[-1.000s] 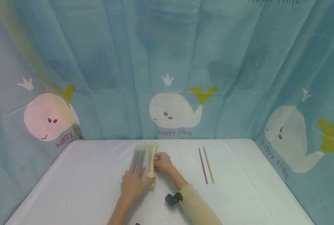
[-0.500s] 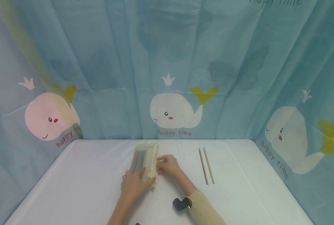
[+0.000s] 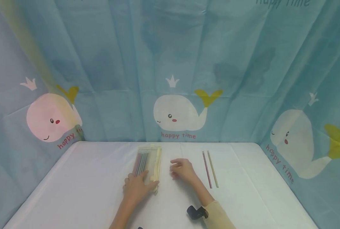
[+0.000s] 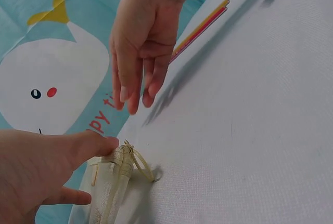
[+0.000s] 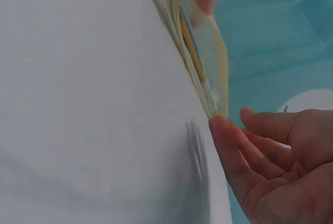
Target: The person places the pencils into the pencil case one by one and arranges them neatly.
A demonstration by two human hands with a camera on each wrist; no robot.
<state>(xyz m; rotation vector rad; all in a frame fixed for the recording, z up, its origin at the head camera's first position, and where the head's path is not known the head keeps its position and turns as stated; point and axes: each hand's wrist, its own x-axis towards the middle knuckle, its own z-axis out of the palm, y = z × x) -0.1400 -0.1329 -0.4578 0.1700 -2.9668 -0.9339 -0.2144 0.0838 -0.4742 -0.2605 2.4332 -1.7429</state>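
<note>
A translucent pencil case with pale yellow edging lies on the table, several pencils inside it. My left hand holds the near end of the case, thumb at the zipper side and fingers over the far side. In the right wrist view the zipper edge of the case gapes, with an orange pencil visible within. My right hand is in the air to the right of the case, fingers loosely bent, holding nothing. Farther right lie a red pencil and a yellow pencil, side by side.
The white tabletop spreads around both hands. A blue curtain with whale prints stands along the back and sides. A black wrist camera sits on the right forearm. A cord loop hangs from the case's near end.
My right hand has left the zipper edge of the pencil case and moved right, toward the two loose pencils. My left hand and the case have stayed in place.
</note>
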